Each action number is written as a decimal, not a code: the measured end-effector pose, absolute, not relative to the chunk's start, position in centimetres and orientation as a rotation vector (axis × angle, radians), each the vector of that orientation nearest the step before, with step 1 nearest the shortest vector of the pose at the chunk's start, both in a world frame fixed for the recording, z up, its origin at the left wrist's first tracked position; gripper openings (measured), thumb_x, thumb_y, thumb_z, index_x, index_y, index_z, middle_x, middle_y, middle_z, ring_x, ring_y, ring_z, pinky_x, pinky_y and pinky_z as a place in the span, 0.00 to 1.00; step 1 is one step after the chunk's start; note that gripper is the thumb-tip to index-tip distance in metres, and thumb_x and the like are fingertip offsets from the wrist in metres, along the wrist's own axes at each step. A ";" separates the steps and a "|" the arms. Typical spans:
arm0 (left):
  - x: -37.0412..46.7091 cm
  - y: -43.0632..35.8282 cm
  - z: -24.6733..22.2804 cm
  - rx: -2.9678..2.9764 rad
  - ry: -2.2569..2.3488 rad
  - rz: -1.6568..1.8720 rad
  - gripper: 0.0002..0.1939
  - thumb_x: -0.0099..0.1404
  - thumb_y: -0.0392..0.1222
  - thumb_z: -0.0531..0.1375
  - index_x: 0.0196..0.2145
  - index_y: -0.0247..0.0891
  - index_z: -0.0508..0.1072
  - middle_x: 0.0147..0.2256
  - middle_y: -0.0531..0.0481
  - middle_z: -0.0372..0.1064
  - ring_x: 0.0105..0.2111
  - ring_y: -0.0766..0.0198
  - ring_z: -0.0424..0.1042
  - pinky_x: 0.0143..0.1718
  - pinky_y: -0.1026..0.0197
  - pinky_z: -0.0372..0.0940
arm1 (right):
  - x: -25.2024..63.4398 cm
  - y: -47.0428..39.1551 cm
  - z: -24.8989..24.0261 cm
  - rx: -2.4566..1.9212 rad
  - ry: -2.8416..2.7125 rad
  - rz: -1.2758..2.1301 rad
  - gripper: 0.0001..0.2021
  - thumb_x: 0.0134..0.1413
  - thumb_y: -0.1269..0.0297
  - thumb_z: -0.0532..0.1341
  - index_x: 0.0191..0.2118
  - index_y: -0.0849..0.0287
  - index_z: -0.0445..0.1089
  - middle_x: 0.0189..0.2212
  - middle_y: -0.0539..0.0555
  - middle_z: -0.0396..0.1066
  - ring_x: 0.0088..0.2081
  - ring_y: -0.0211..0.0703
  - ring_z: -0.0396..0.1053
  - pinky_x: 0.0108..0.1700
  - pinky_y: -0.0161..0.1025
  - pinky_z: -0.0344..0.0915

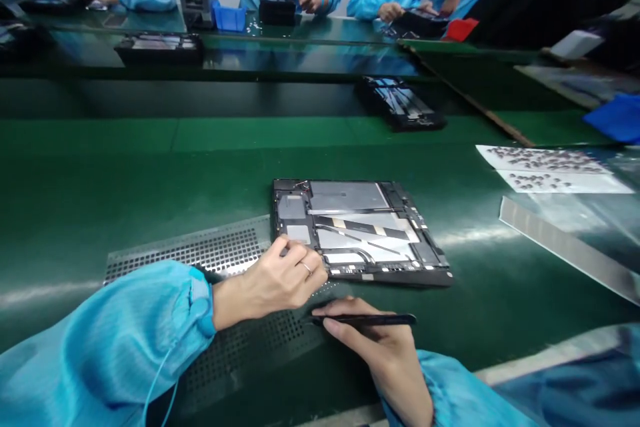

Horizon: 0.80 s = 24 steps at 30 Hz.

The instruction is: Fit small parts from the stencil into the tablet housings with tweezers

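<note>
An opened flat electronic device (350,197) with silver panels and dark strips lies on the green bench. My left hand (283,275), with a ring on one finger, is at its near left corner, fingers curled together; what they hold, if anything, is hidden. Just right of it and nearer to me, my right hand (373,340) grips black tweezers (370,319), their tip pointing left over a perforated sheet. One clear sheet with rows of black squares (220,250) lies left of the device; another (250,347) is partly under my left arm.
Another device (403,103) sits further back on the bench (125,180). On the right are a white sheet with small dark parts (550,163) and a grey metal strip (565,243). Several people in blue work across the bench, near a blue bin (230,17) and a third device (159,48).
</note>
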State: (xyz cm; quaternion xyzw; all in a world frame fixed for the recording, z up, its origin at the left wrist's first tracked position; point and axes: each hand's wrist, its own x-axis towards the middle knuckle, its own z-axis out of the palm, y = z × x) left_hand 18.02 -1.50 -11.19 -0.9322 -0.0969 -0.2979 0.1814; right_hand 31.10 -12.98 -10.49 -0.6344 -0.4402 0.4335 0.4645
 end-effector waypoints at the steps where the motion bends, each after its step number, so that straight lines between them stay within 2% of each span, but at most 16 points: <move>1: 18.0 -1.5 -11.2 -2.627 -0.276 -0.841 0.11 0.61 0.26 0.44 0.31 0.30 0.64 0.27 0.48 0.65 0.27 0.63 0.64 0.30 0.58 0.59 | 31.1 -13.0 -10.5 -1.556 -1.081 1.065 0.04 0.45 0.66 0.62 0.26 0.56 0.74 0.24 0.51 0.73 0.29 0.44 0.70 0.31 0.35 0.66; 17: 18.1 -1.9 -11.5 -2.599 -0.356 -0.871 0.10 0.60 0.26 0.46 0.31 0.32 0.65 0.27 0.47 0.66 0.27 0.63 0.65 0.32 0.56 0.60 | 31.3 -12.8 -9.9 -1.492 -0.902 1.147 0.03 0.43 0.69 0.64 0.24 0.55 0.74 0.22 0.49 0.74 0.27 0.40 0.71 0.30 0.30 0.66; 24: 18.0 -1.9 -10.2 -2.605 -0.410 -0.880 0.12 0.60 0.27 0.45 0.29 0.32 0.66 0.26 0.49 0.66 0.25 0.64 0.65 0.34 0.56 0.62 | 32.3 -11.8 -7.0 -1.245 -0.948 1.030 0.08 0.44 0.74 0.61 0.26 0.52 0.74 0.24 0.47 0.75 0.29 0.38 0.72 0.36 0.29 0.67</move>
